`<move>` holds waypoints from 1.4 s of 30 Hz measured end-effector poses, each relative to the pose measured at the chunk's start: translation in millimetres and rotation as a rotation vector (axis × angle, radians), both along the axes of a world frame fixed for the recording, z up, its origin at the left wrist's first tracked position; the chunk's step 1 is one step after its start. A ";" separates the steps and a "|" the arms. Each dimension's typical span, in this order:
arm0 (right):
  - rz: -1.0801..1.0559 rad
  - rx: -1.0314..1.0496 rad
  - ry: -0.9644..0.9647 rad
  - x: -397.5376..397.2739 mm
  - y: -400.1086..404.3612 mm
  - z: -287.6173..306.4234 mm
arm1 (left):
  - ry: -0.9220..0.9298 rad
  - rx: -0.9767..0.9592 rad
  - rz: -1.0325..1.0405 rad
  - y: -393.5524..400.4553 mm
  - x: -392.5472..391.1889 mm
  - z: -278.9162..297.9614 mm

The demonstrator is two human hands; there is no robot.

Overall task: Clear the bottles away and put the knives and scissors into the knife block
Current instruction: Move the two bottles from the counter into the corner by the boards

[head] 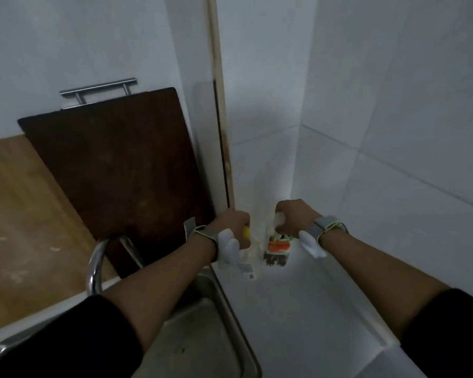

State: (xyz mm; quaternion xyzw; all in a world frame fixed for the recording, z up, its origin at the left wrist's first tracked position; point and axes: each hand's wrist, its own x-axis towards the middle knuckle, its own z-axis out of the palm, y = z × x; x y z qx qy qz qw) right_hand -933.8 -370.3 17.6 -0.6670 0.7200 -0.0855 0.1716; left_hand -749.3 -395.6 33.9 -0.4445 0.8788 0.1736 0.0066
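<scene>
Both hands reach toward the corner of a white counter just right of the middle of the frame. The left hand has its grip closed around the top of a clear bottle with a yellow cap; the bottle stands at the counter's left edge, close to the wall corner, with a small label low on its side. The right hand has its grip closed around the white top of a second bottle, which carries an orange label and dark contents at the bottom. The two bottles stand just beside each other, below the hands. Each wrist wears a grey band, with a white piece hanging under it.

In the left half of the frame a dark brown cutting board leans upright against the wall, with a paler wooden board behind it at the far left. A metal rail is fixed to the wall above the dark board. A curved tap and a steel sink lie at the lower middle, under the left forearm. No knives, scissors or knife block can be made out here.
</scene>
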 end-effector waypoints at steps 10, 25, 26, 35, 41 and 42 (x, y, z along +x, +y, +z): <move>-0.061 0.035 -0.004 -27.5 -32.3 -44.2 | -0.117 0.066 -0.022 -42.9 -47.7 -28.0; -0.151 0.094 0.015 -37.6 -43.5 -64.9 | -0.099 0.052 -0.068 -56.0 -62.1 -49.3; -0.153 0.096 0.018 -36.6 -43.8 -64.8 | -0.088 0.048 -0.070 -56.0 -62.3 -49.8; -0.147 0.128 0.051 -34.1 -44.1 -59.8 | -0.031 0.054 -0.048 -58.7 -58.2 -50.0; -0.142 0.078 0.154 -28.9 -35.2 -42.8 | 0.006 0.045 0.006 -53.9 -35.9 -41.4; -0.144 0.061 0.176 -26.6 -33.0 -38.0 | 0.016 0.035 0.019 -52.8 -29.6 -38.0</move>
